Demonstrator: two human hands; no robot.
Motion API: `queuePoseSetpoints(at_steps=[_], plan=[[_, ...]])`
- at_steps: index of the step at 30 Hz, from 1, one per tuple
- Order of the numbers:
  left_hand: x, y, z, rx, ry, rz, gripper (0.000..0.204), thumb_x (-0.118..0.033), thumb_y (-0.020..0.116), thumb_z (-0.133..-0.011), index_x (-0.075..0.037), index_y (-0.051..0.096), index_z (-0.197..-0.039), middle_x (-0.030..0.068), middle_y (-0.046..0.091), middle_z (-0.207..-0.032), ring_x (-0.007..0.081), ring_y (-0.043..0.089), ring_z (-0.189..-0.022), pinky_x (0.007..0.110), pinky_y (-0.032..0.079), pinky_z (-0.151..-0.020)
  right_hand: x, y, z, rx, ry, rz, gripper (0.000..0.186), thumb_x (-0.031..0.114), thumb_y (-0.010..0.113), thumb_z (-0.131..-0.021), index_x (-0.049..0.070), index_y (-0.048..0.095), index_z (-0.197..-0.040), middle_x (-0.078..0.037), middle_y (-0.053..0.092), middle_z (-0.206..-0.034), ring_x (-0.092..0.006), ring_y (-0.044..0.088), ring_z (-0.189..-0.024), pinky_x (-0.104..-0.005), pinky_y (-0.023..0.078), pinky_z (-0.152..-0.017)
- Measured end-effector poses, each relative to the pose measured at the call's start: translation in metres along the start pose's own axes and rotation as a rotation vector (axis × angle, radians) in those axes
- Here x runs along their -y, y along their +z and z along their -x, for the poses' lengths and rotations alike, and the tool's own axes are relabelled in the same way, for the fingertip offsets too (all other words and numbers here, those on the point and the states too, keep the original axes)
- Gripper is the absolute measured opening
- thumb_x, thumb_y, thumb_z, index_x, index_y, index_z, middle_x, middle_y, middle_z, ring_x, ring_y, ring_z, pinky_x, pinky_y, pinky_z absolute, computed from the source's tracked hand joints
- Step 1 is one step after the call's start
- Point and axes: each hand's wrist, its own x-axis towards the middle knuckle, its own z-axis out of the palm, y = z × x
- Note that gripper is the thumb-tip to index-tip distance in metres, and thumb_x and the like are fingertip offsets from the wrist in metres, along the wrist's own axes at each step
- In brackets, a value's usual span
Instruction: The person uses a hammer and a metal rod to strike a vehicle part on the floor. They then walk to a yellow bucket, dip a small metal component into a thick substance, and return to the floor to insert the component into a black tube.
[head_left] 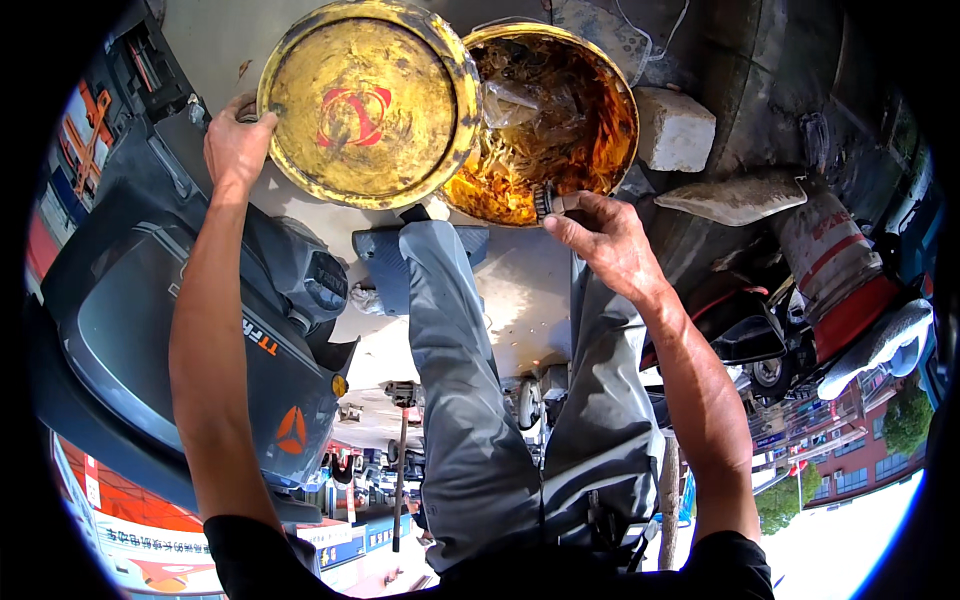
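My left hand (238,142) grips the left edge of a round, worn yellow lid (400,110) with a red emblem in its middle. Tilted up beside a yellow bucket (632,110), the lid covers part of its left side. Inside the bucket lie thick orange-brown grease (600,150) and a crumpled clear plastic bag (515,100). Between the thumb and fingers of my right hand (610,235) is a small dark ring with a ridged edge, like a bearing (544,202). It sits over the bucket's near rim.
A pale stone block (676,130) stands right of the bucket. Farther right are a dirty flat panel (735,197) and a grey-and-red container (830,250). A dark grey scooter body (215,330) fills the left side. A dark pad (385,265) lies before my legs.
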Motion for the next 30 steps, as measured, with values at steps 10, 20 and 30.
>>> queuePoseSetpoints(at_steps=[10,20,30], plan=[[0.037,0.020,-0.048,0.058,0.035,0.221,0.050,-0.020,0.075,-0.090,0.003,0.069,-0.134,0.0127,0.077,-0.120,0.0158,0.074,-0.103,0.027,0.058,-0.083,-0.049,0.035,-0.156,0.296,-0.203,0.923,0.041,0.033,0.072,-0.091,-0.002,0.074,-0.114,-0.027,0.074,-0.100,-0.0406,0.072,-0.100,-0.0469,0.055,-0.093],[0.000,0.021,0.004,-0.085,0.040,0.497,0.039,-0.008,0.077,-0.076,0.008,0.076,-0.111,0.0186,0.079,-0.099,0.0247,0.074,-0.082,0.034,0.059,-0.073,-0.051,0.077,-0.213,0.470,-0.048,1.381,0.060,0.039,0.067,-0.096,-0.010,0.061,-0.130,-0.029,0.066,-0.133,-0.0417,0.065,-0.124,-0.0464,0.052,-0.107],[0.006,0.028,0.016,-0.158,0.040,0.451,0.035,-0.007,0.074,-0.077,0.007,0.076,-0.108,0.0144,0.075,-0.091,0.0186,0.071,-0.071,0.032,0.056,-0.061,-0.057,0.079,-0.208,0.536,-0.261,1.501,0.041,0.037,0.066,-0.099,0.005,0.071,-0.124,-0.019,0.072,-0.122,-0.0371,0.066,-0.119,-0.0468,0.052,-0.106]])
